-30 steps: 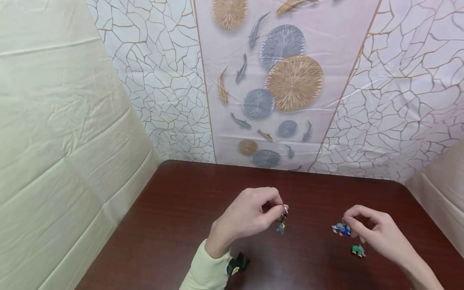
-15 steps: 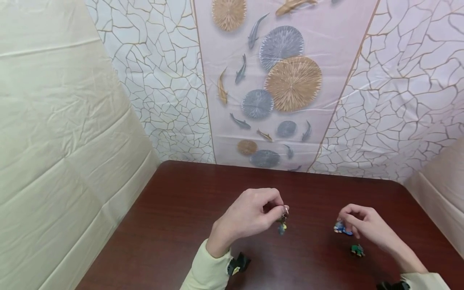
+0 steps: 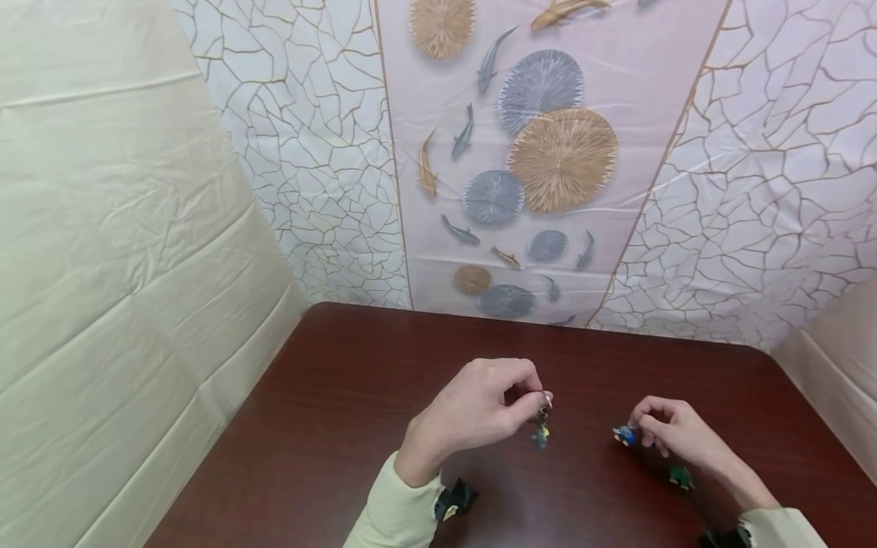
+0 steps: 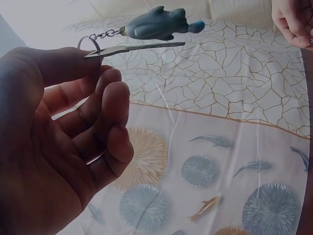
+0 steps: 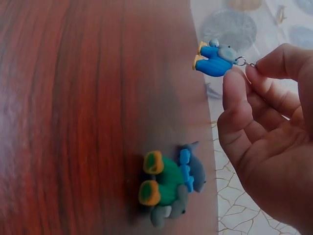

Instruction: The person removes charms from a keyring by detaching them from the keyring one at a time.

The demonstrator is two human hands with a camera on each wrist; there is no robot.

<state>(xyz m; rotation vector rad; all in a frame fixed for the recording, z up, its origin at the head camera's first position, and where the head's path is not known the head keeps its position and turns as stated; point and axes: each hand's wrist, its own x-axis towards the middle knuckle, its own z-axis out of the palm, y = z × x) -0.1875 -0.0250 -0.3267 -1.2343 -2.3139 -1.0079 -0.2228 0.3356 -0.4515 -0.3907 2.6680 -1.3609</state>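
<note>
In the head view my left hand [image 3: 473,411] is raised over the table, thumb and forefinger pinching a key ring [image 4: 90,45]. A flat metal key [image 4: 137,48] and a grey-blue animal charm [image 4: 156,24] on a short chain hang from it. To the right, my right hand [image 3: 678,434] pinches the chain of a small elephant charm [image 5: 215,61] with blue trousers and yellow feet. Below that hand lies a green-trousered elephant figurine [image 5: 168,186] with yellow feet. Right beside it in the right wrist view is a grey dolphin figurine [image 5: 197,172] with blue parts; whether they touch, I cannot tell.
The dark reddish-brown table [image 3: 329,403] has rounded far corners. Behind it hangs a patterned cloth [image 3: 558,160] with fish and round leaf prints. A cream cloth [image 3: 137,228] borders the left side. Dark straps sit near both wrists.
My right hand has shifted left with the blue elephant charm, and its sleeve has come into view. The left hand stays nearly in place, still holding the key ring.
</note>
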